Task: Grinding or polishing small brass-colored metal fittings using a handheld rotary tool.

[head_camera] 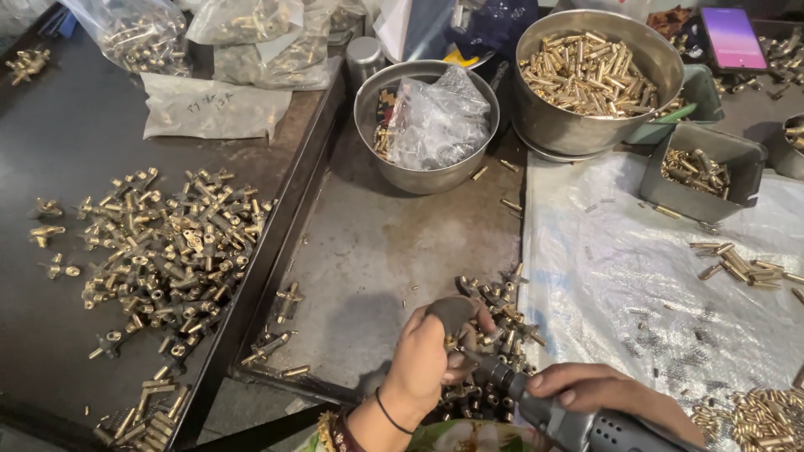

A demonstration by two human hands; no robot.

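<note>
Left hand (427, 356) pinches a small brass fitting (456, 341) at 6 o'clock on the tabletop (377, 251); right hand (603, 389) clasps the power driver (553, 414). Fitting likely rigid, light, slippery; best held by its body.

There is only one view, from a camera worn on the person's head. It looks steeply down and forward over the bench (377, 251), so the far side lies at 12 o'clock and the person's body at 6 o'clock. The camera is near: the left hand (423, 356) and the right hand (607, 393) appear large at the lower edge, between 5 and 6 o'clock. The dark tray (50, 335) fills the 9 o'clock side, the steel bowls (423, 172) stand toward 12 to 1 o'clock.
</note>
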